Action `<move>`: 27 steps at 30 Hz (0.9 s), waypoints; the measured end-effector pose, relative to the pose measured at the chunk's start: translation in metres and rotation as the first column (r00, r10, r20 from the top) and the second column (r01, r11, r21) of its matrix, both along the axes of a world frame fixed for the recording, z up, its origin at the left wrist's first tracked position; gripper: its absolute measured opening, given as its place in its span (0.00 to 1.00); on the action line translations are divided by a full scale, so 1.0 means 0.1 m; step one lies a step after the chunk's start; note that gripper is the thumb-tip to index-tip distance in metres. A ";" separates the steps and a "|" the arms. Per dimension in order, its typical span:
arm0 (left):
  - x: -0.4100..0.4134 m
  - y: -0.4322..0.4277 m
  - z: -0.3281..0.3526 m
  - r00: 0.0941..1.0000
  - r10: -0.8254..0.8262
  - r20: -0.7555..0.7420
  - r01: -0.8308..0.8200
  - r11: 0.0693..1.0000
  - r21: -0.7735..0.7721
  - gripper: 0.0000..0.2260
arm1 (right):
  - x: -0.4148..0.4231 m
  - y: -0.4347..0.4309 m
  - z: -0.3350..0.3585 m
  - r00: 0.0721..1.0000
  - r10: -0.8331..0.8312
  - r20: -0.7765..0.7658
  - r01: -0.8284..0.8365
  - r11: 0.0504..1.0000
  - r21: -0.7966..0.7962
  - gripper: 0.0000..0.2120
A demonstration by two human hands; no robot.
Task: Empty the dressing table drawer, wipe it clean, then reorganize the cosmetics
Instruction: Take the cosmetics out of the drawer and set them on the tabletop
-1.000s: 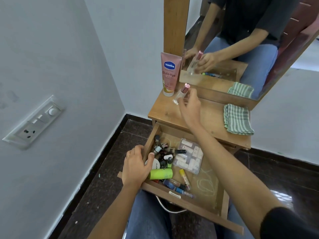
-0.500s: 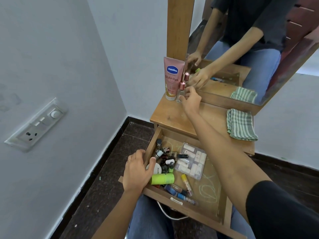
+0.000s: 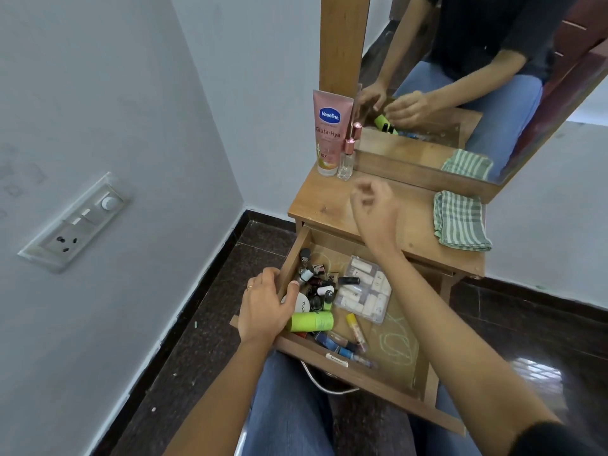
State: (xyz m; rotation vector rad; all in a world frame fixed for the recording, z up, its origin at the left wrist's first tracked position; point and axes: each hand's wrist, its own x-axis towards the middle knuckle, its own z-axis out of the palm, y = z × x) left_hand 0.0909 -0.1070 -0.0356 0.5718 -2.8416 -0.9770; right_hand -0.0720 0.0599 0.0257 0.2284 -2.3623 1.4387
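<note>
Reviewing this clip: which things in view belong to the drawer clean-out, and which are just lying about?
Belongs to the job: drawer; green tube and clear case inside it; Vaseline tube and perfume bottle standing on the tabletop; checked cloth.

Just there: wall switchboard; mirror.

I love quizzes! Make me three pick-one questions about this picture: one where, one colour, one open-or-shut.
1. Where does the perfume bottle stand? A on the floor; B on a chair; C on the table top beside the pink tube.
2. The folded cloth is striped: A green and white; B red and black; C yellow and blue.
3. The drawer is: A shut; B open with cosmetics inside; C open and bare.
Answers: C, it stands upright next to the tube; A, its stripes show green and white; B, it is pulled out and cluttered.
</note>
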 end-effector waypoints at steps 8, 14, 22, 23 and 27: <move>0.03 0.03 0.06 1.000 0.009 0.014 -0.009 1.000 0.005 0.18 | 0.75 0.44 -0.82 0.862 0.130 0.491 -0.382 0.802 0.459 0.16; 0.06 0.04 0.08 1.000 0.007 0.014 -0.007 1.000 0.013 0.17 | 0.76 0.35 -0.93 0.819 0.060 0.571 -0.307 0.887 0.346 0.10; 0.07 0.02 0.08 1.000 0.010 -0.005 -0.010 1.000 -0.002 0.16 | 0.95 0.19 -0.79 0.902 0.060 0.428 -0.175 0.956 0.236 0.08; 0.06 0.02 0.07 1.000 0.010 -0.009 -0.010 1.000 -0.002 0.16 | 0.95 0.17 -0.68 0.925 0.080 0.371 -0.179 0.954 0.241 0.08; 0.06 0.02 0.06 1.000 0.005 -0.006 -0.005 1.000 0.011 0.16 | 0.76 0.16 -0.22 0.962 0.162 0.221 -0.196 0.970 0.143 0.07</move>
